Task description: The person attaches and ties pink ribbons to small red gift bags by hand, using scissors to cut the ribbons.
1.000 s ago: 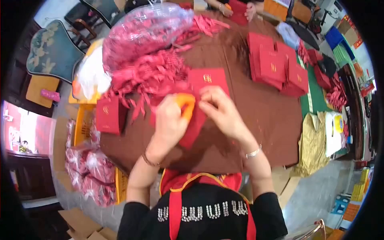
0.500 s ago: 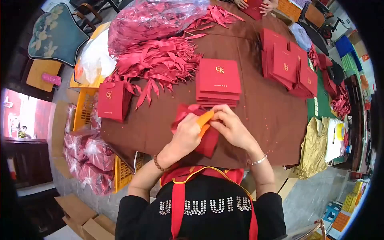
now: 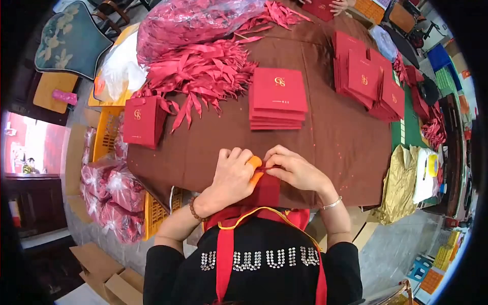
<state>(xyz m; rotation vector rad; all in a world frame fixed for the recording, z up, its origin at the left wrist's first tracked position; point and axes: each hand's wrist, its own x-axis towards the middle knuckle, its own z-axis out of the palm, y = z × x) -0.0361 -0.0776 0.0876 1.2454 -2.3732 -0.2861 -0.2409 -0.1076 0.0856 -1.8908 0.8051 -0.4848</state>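
Head view: pinches dark-red bag (image 3: 268, 192) at top with left hand (image 3: 234, 173) and right hand (image 3: 301, 171), on near side of bag stack (image 3: 279, 92), probably to steady it close by.

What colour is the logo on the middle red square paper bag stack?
Gold logo, clearest in the head view.

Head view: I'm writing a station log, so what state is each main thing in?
Held bag: gripped, partly hidden
Left hand: closed on held bag
Right hand: pinching
Middle bags: stacked flat
Ribbons: loose, heaped
Plastic sack: bulging
Tablecloth: spread out
Clear packs: filled
Carton: open
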